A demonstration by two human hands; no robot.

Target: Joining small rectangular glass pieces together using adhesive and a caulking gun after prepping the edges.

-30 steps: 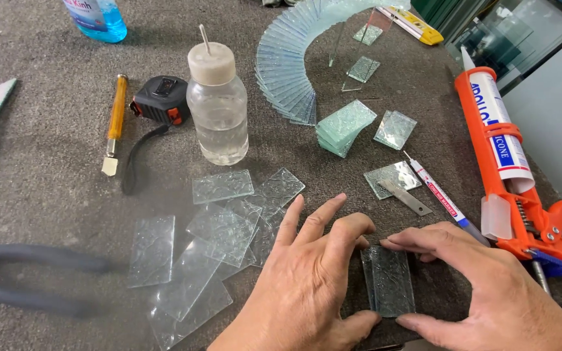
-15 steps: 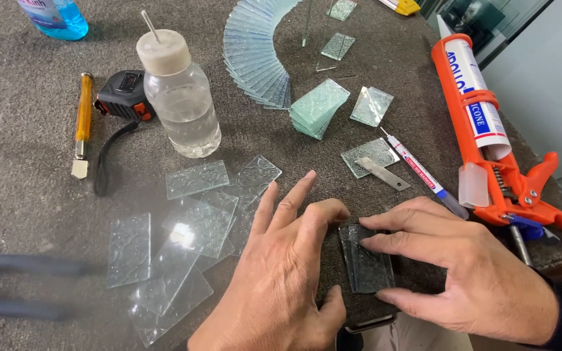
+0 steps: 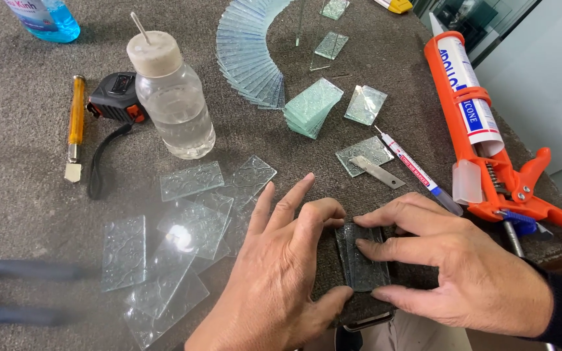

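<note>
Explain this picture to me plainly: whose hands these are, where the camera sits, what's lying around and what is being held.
There is no machine here: a person works bare-handed, filmed by a camera on their own head looking down. The left hand and right hand together pinch a small patterned glass piece near the edge of the grey felt-covered table. Loose glass rectangles lie to the left. Farther back stand a clear liquid bottle, a tape measure, a glass cutter and fanned glass strips. An orange caulking gun lies on the right.

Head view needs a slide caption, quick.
Left hand and right hand press a glass piece flat on the gray table.
</note>
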